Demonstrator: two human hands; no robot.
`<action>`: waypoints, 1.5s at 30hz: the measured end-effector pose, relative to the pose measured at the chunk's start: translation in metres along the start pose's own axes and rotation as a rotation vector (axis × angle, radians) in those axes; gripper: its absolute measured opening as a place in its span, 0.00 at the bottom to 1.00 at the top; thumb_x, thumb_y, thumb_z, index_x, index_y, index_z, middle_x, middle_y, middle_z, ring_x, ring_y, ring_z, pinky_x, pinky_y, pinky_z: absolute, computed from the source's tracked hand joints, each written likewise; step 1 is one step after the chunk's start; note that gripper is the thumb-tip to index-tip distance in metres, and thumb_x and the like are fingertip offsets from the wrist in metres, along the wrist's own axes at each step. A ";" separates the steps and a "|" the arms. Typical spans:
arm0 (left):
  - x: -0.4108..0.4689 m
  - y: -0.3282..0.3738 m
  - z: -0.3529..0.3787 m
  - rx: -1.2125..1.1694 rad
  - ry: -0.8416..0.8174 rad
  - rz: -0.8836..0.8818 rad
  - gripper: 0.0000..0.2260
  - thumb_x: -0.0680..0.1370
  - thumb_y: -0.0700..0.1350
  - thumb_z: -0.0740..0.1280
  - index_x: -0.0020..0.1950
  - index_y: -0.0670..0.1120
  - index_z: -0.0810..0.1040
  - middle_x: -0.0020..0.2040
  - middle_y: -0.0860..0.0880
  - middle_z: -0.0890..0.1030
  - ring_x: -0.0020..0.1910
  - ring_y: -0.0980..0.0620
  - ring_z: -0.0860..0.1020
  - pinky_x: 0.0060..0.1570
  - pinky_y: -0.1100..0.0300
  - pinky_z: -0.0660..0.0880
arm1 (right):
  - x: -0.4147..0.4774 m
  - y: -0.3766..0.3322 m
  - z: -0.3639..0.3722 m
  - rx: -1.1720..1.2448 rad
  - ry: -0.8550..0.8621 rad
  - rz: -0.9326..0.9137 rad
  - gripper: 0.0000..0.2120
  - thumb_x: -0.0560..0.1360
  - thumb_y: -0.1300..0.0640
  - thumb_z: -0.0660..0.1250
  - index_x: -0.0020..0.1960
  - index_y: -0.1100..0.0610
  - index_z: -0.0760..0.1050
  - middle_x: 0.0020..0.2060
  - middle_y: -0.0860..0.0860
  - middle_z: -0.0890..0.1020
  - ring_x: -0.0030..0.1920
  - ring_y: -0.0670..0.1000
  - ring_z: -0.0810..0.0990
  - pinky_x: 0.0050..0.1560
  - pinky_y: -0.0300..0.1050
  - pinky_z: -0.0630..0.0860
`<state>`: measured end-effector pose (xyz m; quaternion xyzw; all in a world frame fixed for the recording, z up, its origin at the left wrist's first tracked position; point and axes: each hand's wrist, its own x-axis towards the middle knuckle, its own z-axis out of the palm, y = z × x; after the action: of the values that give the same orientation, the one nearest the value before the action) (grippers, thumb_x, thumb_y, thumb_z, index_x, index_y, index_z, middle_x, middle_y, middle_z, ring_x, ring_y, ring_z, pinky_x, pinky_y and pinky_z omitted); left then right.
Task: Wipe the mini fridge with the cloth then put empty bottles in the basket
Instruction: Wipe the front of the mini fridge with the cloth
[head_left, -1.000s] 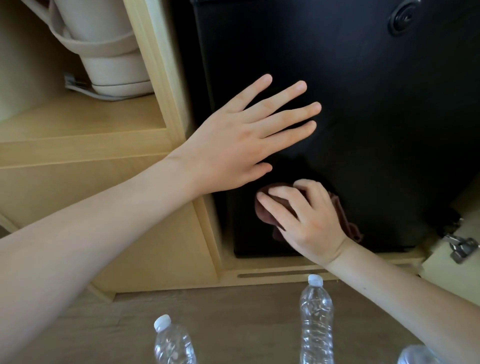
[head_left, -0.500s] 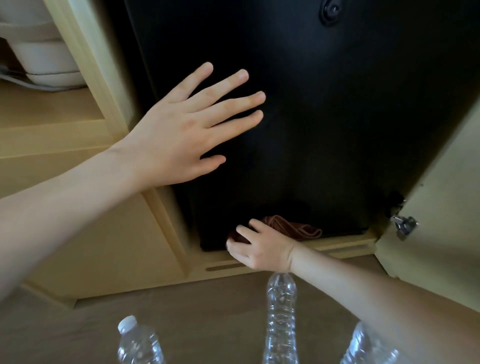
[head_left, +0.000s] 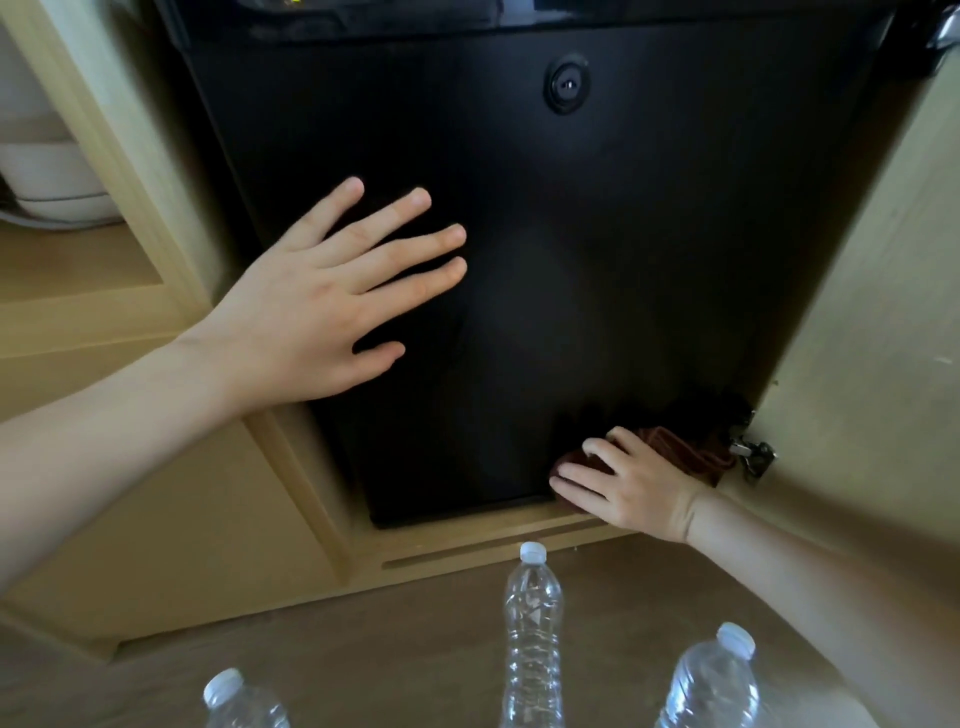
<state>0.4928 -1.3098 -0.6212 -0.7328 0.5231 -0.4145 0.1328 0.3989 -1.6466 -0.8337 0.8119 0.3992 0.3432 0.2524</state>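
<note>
The black mini fridge (head_left: 597, 249) fills a wooden cabinet bay; its door has a round lock near the top. My left hand (head_left: 322, 306) lies flat with fingers spread against the door's left side. My right hand (head_left: 631, 480) presses a dark red cloth (head_left: 691, 452) on the door's bottom right corner. Three clear plastic bottles with white caps stand on the floor in front: one at the left (head_left: 239, 701), one in the middle (head_left: 532, 634), one at the right (head_left: 711, 680). No basket is in view.
The open cabinet door (head_left: 872, 322) with a metal hinge (head_left: 753, 454) stands at the right. A wooden shelf (head_left: 78, 265) at the left holds a white appliance (head_left: 47, 176). Brown floor (head_left: 389, 660) lies below the cabinet base.
My right hand has slid the cloth down the door and then right along its bottom edge to the right corner. My left hand stays flat on the door. The view has tilted up.
</note>
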 end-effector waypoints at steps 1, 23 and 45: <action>0.000 0.000 -0.001 0.004 -0.006 0.000 0.34 0.75 0.51 0.70 0.79 0.48 0.62 0.79 0.48 0.62 0.80 0.45 0.53 0.78 0.41 0.46 | 0.007 0.002 -0.005 0.006 0.019 0.050 0.18 0.78 0.68 0.60 0.63 0.56 0.79 0.57 0.54 0.82 0.53 0.60 0.72 0.45 0.55 0.80; 0.002 -0.012 -0.024 -0.012 -0.022 -0.069 0.39 0.73 0.48 0.73 0.79 0.41 0.60 0.80 0.45 0.61 0.80 0.45 0.56 0.77 0.46 0.56 | 0.158 -0.004 -0.036 0.011 0.452 0.322 0.11 0.78 0.63 0.67 0.60 0.58 0.81 0.52 0.54 0.84 0.48 0.59 0.73 0.42 0.53 0.72; 0.002 -0.001 -0.029 -0.028 -0.065 -0.114 0.37 0.73 0.45 0.73 0.79 0.41 0.61 0.80 0.45 0.61 0.80 0.44 0.55 0.77 0.46 0.55 | 0.114 -0.005 -0.092 0.444 0.350 0.805 0.23 0.70 0.65 0.75 0.63 0.54 0.80 0.59 0.52 0.77 0.58 0.56 0.74 0.53 0.50 0.79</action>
<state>0.4722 -1.3039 -0.6019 -0.7763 0.4816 -0.3899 0.1156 0.3778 -1.5373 -0.7383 0.8659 0.1538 0.4516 -0.1501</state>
